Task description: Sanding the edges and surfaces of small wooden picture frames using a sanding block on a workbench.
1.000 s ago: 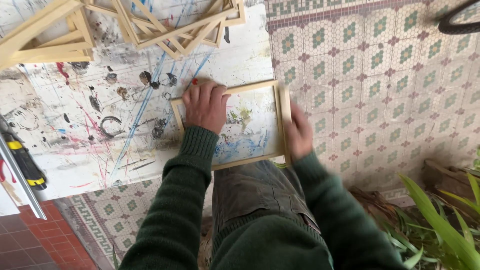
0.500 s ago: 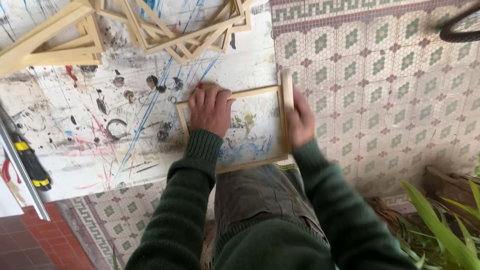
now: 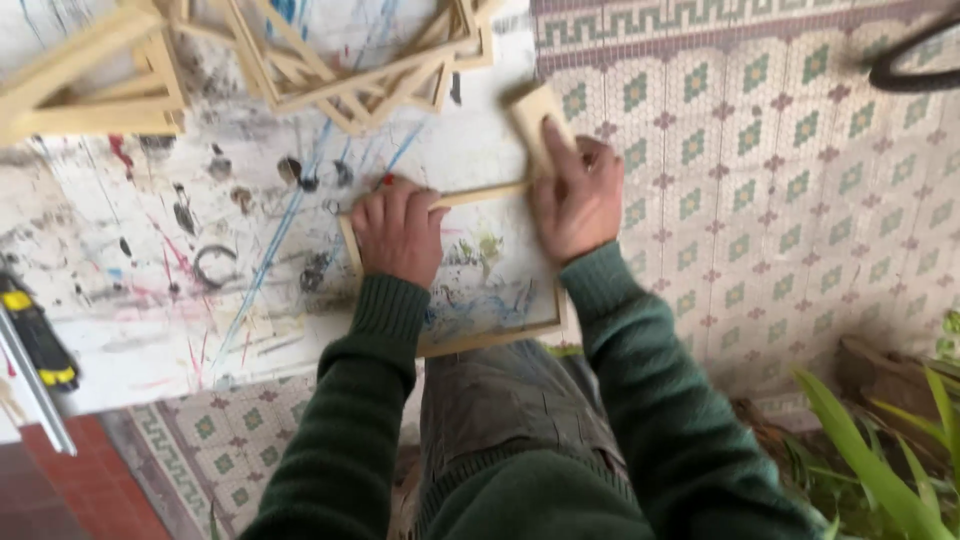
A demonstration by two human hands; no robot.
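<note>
Pressing flat, left hand (image 3: pixel 398 232) pins wooden frame (image 3: pixel 455 340); right hand (image 3: pixel 578 195) grips wood block (image 3: pixel 535 118).

A pile of bare wooden frames (image 3: pixel 340 60) lies at the far side of a paint-spattered white board (image 3: pixel 150 260). A yellow and black tool (image 3: pixel 38 345) rests at the left edge. Green plant leaves (image 3: pixel 880 470) show near right, over a patterned tile floor (image 3: pixel 780 200).

Makeshift workshop: paint-splattered board (image 3: pixel 150 290), stacked wooden frames (image 3: pixel 340 60).
</note>
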